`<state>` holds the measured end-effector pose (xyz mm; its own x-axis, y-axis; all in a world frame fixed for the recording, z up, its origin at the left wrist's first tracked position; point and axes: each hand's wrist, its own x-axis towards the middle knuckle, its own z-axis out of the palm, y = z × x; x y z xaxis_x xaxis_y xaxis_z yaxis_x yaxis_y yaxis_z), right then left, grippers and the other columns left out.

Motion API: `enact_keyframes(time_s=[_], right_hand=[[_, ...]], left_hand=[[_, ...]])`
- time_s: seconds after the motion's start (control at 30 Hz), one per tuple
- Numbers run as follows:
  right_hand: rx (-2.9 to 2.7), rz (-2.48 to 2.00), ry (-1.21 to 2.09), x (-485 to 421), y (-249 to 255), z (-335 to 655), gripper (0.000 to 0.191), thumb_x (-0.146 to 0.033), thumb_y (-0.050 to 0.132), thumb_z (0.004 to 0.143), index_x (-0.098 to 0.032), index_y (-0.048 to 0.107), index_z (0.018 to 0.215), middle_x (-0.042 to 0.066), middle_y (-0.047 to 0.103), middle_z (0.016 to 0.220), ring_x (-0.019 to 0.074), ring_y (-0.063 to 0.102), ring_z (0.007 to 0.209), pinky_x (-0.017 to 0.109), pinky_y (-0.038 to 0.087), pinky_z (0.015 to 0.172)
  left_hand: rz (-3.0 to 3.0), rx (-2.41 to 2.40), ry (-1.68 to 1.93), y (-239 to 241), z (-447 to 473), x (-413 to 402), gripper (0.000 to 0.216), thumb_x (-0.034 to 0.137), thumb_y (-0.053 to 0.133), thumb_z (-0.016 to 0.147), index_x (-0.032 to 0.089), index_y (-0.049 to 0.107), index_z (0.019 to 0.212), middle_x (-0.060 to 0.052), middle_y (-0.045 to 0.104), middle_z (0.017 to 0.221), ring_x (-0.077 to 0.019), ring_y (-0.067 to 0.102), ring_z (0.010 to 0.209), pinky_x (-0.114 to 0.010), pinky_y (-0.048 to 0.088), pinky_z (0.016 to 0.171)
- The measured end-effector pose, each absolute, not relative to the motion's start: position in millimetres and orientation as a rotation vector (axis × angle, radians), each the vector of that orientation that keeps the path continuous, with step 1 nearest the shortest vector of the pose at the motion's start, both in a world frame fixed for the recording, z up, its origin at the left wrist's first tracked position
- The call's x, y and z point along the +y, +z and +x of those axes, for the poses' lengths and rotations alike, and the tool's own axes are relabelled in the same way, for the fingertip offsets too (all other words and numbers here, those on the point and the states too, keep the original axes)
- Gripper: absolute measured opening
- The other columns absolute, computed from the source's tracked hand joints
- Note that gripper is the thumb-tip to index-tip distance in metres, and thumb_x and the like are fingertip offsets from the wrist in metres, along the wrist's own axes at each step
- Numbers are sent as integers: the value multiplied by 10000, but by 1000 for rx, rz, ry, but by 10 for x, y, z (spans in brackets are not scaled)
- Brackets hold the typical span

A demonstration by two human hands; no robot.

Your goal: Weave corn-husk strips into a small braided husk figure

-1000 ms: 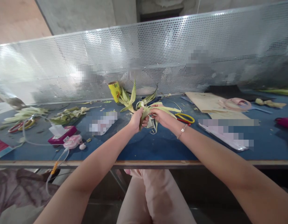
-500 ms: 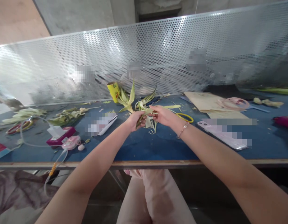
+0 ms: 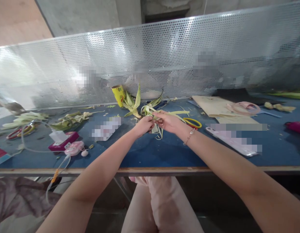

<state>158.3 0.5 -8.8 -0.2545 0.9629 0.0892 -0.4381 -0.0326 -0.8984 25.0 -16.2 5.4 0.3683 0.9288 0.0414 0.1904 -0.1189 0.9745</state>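
My left hand and my right hand meet above the middle of the blue tabletop. Both are closed on a pale green strip of corn husk, mostly hidden by the fingers. Pale loose husk strips hang or lie just below and behind the hands. A husk piece with upright pointed leaves stands behind my left hand, beside a yellow cardboard tube. Right of my right hand lies a yellow scissor-like loop handle, partly covered by a long husk strip.
Phones lie to the left and right. At left are husk heaps, red-and-yellow-handled scissors, a magenta box and a cable. Brown paper and a tape roll lie at right. A perforated metal screen borders the back.
My left hand has shifted right and slightly up, turning over its fingers against the right hand. The husk end that showed below the left hand is now hidden. My right hand moved slightly left.
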Motion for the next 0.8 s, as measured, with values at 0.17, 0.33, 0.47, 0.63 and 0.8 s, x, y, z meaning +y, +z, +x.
enact_keyframes(time_s=[0.17, 0.33, 0.47, 0.63, 0.8], right_hand=[[-1043, -462, 1572, 17, -68, 1619, 238, -274, 766, 619, -196, 544, 656, -75, 483, 560, 42, 365, 469, 193, 312, 450], [-999, -367, 1557, 24, -53, 1636, 229, -273, 759, 643, -190, 546, 660, -66, 537, 627, 33, 400, 481, 195, 408, 513], [-940, -458, 1517, 26, -43, 1624, 162, -216, 741, 661, -183, 586, 692, -62, 532, 590, 32, 429, 473, 175, 410, 481], [-799, -542, 1481, 40, -51, 1618, 132, -156, 726, 659, -183, 608, 711, -64, 539, 586, 28, 454, 466, 150, 398, 434], [-818, -554, 1465, 55, -58, 1617, 141, -148, 741, 634, -173, 610, 680, -66, 524, 576, 26, 465, 483, 147, 417, 455]], left_hand=[[1397, 822, 877, 76, 245, -160, 203, 167, 480, 842, 148, 454, 642, 71, 269, 480, -19, 218, 366, -147, 163, 367], [1293, 729, 888, 111, 230, -154, 222, 169, 436, 862, 131, 468, 646, 43, 336, 500, -23, 244, 380, -146, 180, 374], [1302, 762, 932, 105, 234, -164, 203, 122, 471, 836, 117, 492, 634, 26, 382, 502, -29, 291, 397, -147, 216, 384], [1241, 817, 913, 99, 216, -148, 166, 77, 479, 812, 107, 509, 652, 14, 425, 526, -26, 323, 405, -153, 222, 390], [1358, 846, 908, 46, 207, -84, 181, 123, 482, 830, 112, 503, 650, 27, 423, 524, -18, 299, 400, -160, 212, 397]])
